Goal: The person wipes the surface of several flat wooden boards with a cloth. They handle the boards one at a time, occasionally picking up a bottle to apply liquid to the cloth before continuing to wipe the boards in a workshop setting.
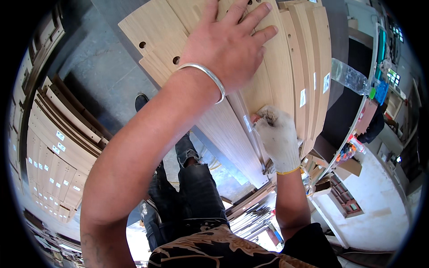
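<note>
My left hand (pixel 228 47), bare with a silver bangle (pixel 206 75) at the wrist, lies with fingers spread on a pale wood panel (pixel 156 27) that has round holes. A soiled white knit glove (pixel 282 145) covers my right hand (pixel 277 134). Its fingers are curled at the near end of the panels, a bare fingertip showing on the left side. What they hold, if anything, is hidden. Beside it runs a long, narrow wood board (pixel 228 131) with a small label. To the right stand several stacked curved panels (pixel 313 67), some labelled.
On the left stands a large stack of curved, labelled panels (pixel 53 147). A clear plastic bottle (pixel 348 76) lies on the dark surface to the right. Beyond are a cardboard box (pixel 348 169) and a red-capped bottle (pixel 357 145). Grey concrete floor (pixel 100 62) shows at upper left.
</note>
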Demonstrator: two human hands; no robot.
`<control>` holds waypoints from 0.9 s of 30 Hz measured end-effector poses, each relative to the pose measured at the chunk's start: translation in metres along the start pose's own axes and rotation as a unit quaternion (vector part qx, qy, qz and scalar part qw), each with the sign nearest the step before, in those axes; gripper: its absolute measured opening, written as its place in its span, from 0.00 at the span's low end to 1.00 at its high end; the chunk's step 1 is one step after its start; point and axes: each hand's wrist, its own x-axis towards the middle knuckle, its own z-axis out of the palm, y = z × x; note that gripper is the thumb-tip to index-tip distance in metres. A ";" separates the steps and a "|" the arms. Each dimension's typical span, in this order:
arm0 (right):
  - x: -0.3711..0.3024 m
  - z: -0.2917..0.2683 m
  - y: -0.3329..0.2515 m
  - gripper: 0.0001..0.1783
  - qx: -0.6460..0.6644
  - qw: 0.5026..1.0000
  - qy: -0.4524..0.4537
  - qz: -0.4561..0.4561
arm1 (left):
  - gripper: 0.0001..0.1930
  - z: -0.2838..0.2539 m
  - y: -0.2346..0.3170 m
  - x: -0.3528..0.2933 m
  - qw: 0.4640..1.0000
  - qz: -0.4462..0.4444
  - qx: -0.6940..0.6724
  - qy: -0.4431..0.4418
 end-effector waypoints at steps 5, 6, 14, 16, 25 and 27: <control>0.001 0.010 -0.009 0.04 0.106 0.994 0.018 -0.009 | 0.24 0.008 0.001 0.000 0.999 -0.001 0.029 0.040; 0.000 0.009 -0.007 0.04 0.138 0.990 0.022 -0.008 | 0.24 0.008 0.001 0.001 0.999 -0.004 0.027 0.037; -0.028 0.003 0.029 0.06 0.176 0.983 0.017 0.043 | 0.22 -0.002 0.010 0.006 0.998 0.004 0.056 0.038; -0.027 0.003 0.020 0.07 0.170 0.983 0.011 0.062 | 0.22 0.001 0.011 0.004 0.995 0.010 0.085 0.042; -0.022 0.009 0.017 0.09 0.182 0.980 0.011 0.080 | 0.22 0.003 0.010 0.005 0.993 0.022 0.100 0.055; -0.021 0.010 0.015 0.09 0.161 0.984 0.022 0.077 | 0.21 0.003 0.010 0.005 0.993 0.026 0.098 0.058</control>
